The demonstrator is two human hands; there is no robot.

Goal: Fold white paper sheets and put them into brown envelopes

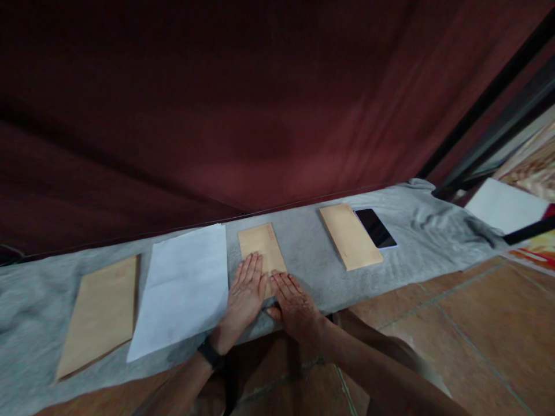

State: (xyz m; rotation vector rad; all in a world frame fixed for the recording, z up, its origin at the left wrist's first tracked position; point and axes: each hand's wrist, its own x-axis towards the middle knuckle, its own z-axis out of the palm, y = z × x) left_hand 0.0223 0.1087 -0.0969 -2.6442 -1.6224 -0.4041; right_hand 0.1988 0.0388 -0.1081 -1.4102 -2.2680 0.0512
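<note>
A small tan envelope lies on the grey cloth in front of me. My left hand rests flat on its near left part, fingers together and stretched out. My right hand lies flat beside it, covering the envelope's near right corner. Neither hand grips anything. A dark band circles my left wrist. Left of the hands lies a white sheet of paper, close to my left hand.
A larger tan envelope lies at the far left. Another tan envelope lies to the right with a dark phone next to it. A dark red curtain hangs behind. Tiled floor shows at the right, and my knees below.
</note>
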